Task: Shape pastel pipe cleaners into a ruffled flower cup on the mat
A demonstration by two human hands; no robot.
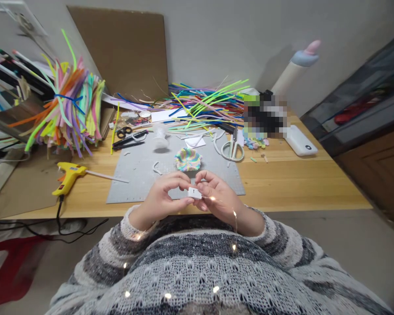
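A small white battery box (194, 193) with a dark switch mark is held between both hands near the table's front edge. My left hand (167, 194) pinches its left side, and my right hand (216, 194) closes on its right side. From the box a thin wire with lit warm bulbs (234, 214) runs over the right wrist and across the sweater. Just beyond the hands, a pastel striped ruffled piece (188, 159) lies on the grey cutting mat (134, 183).
A yellow glue gun (68, 177) and bundled pipe cleaners (72, 105) are at the left. Scissors (232, 151), a clear spool (160, 138) and loose pipe cleaners (210, 105) lie beyond the hands. A white power bank (300, 141) is at the right.
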